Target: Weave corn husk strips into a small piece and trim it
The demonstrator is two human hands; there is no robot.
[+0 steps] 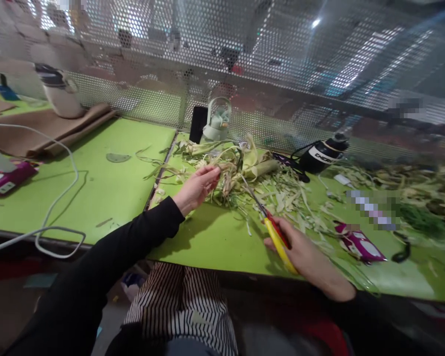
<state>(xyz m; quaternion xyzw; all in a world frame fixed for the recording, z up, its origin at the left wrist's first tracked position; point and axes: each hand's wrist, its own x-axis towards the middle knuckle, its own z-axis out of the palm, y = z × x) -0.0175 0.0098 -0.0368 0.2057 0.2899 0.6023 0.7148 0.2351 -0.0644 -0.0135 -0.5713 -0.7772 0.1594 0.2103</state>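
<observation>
My left hand (199,187) is closed, its fingertips pinching the end of a pale green corn husk (228,175) at the near side of a leafy pile. In my right hand (300,247) are scissors (276,240) with yellow and red handles. Their metal blades point up and left, toward the husk, and look slightly parted. Beyond both hands lies a heap of husks and leaves (257,165). Shredded strips (287,195) are scattered to its right.
A pale green bottle (215,123) and a dark phone (198,124) stand behind the heap. A black bottle (324,154) leans at right, near a purple packet (361,243). White cable (74,168) crosses the green table (133,202). A perforated metal screen (152,94) borders the back.
</observation>
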